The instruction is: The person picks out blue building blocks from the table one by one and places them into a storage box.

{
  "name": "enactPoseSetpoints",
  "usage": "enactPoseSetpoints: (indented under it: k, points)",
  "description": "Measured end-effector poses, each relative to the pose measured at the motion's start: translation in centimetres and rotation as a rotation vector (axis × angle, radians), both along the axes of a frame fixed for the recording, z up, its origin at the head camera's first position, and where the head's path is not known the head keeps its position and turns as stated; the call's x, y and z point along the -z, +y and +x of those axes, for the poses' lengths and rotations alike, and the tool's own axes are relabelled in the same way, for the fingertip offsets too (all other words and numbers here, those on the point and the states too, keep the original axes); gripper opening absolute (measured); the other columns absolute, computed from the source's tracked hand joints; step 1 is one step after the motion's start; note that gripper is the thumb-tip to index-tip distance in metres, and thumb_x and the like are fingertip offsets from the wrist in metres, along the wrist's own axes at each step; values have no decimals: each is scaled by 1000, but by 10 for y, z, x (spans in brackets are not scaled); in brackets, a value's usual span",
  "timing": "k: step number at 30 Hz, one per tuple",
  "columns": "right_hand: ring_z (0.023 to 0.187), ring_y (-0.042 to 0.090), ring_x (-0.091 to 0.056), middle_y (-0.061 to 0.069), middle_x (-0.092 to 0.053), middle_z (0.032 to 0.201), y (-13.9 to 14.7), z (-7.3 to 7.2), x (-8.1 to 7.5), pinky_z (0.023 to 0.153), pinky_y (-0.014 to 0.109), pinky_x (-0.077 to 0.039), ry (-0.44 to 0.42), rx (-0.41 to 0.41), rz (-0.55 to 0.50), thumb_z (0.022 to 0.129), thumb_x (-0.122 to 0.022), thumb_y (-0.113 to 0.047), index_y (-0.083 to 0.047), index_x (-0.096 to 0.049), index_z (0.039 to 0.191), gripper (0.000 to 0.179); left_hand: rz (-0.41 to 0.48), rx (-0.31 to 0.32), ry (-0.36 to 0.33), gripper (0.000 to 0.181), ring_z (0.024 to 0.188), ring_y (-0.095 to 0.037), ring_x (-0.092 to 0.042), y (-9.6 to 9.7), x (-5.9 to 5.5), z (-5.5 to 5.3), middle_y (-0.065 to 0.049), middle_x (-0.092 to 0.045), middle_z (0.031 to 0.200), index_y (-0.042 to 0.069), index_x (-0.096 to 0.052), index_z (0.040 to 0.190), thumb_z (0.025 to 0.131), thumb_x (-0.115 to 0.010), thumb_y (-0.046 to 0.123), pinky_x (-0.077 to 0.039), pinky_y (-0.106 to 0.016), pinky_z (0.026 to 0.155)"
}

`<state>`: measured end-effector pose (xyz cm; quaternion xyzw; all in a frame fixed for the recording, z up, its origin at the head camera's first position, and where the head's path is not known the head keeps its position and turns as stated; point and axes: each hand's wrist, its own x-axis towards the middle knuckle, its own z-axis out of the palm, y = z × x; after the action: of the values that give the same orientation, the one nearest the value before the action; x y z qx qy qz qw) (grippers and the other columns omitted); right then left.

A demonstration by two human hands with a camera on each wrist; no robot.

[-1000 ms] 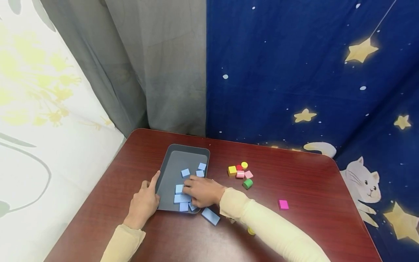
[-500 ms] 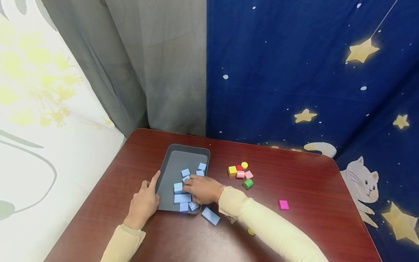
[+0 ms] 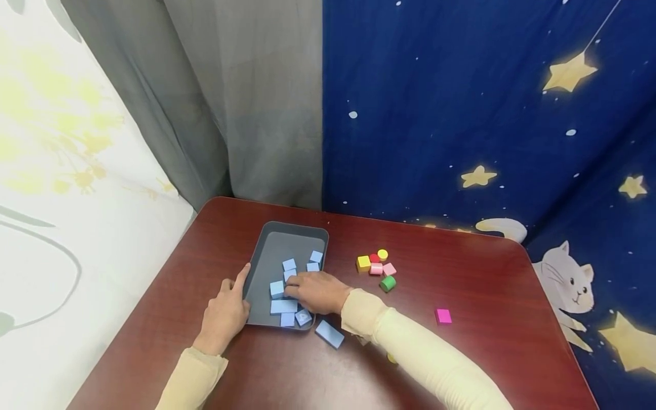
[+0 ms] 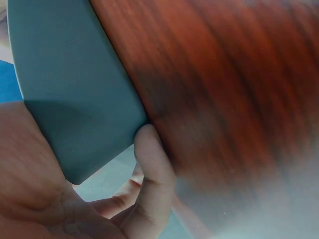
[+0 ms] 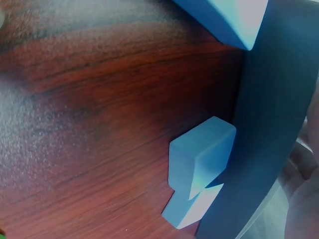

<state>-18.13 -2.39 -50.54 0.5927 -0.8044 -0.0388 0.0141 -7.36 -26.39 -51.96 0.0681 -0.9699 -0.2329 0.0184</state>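
Observation:
My left hand (image 3: 226, 312) grips the left wall of a dark grey tray (image 3: 266, 256), its index finger lying along the rim. The left wrist view shows its fingers curled at the tray's lower edge. Over the tray's right side, my right hand (image 3: 319, 292) reaches down with bent fingers, its fingertips beside a light blue block (image 3: 277, 290). Whether it pinches a block is hidden under the palm. Several more blue blocks lie in the tray, among them a long one (image 3: 284, 307) and a patterned one (image 3: 303, 317).
A blue block (image 3: 329, 334) lies outside the tray's near right corner. Two blue blocks (image 5: 202, 157) sit on the table against the tray's outer wall. Further right are a yellow cube (image 3: 363, 263), a green cylinder (image 3: 388, 284) and a magenta block (image 3: 443, 316).
The light blue block by my right fingertips has shifted a little left, and another blue block shows just above it. My left hand keeps its place on the tray.

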Motion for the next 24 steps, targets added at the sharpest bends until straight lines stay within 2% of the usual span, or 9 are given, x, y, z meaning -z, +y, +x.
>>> enactPoseSetpoints:
  k: [5, 10, 18, 24]
  points:
    - [120, 13, -65, -2, -71, 140, 2, -1, -2, 106, 24, -51, -14, 10, -15, 108, -71, -22, -22, -72, 145, 37, 1, 5, 3, 87, 50, -28, -49, -1, 2, -1, -35, -55, 135, 18, -29, 173, 96, -63, -2, -48, -45, 50]
    - [119, 16, -60, -1, -70, 138, 11, -6, -7, 103, 24, -51, -10, 31, -76, 107, -71, -24, -22, -72, 143, 36, 4, 7, 4, 87, 49, -28, -49, -2, 3, -2, -35, -55, 136, 19, -29, 174, 96, -63, -2, -47, -45, 51]
    - [117, 20, -59, 4, -68, 132, 42, -15, -20, 102, 29, -53, -77, 107, -181, 105, -73, -20, -17, -72, 134, 30, 0, 11, -9, 88, 48, -27, -47, -2, 1, -3, -35, -55, 137, 19, -28, 174, 97, -64, -2, -46, -43, 50]
    - [110, 20, -58, 4, -69, 125, 64, -16, -20, 96, 29, -53, -76, 140, -206, 103, -76, -22, -15, -73, 131, 29, 6, 9, -35, 88, 49, -28, -48, -1, -1, -4, -36, -54, 138, 19, -26, 175, 98, -64, -1, -46, -44, 51]
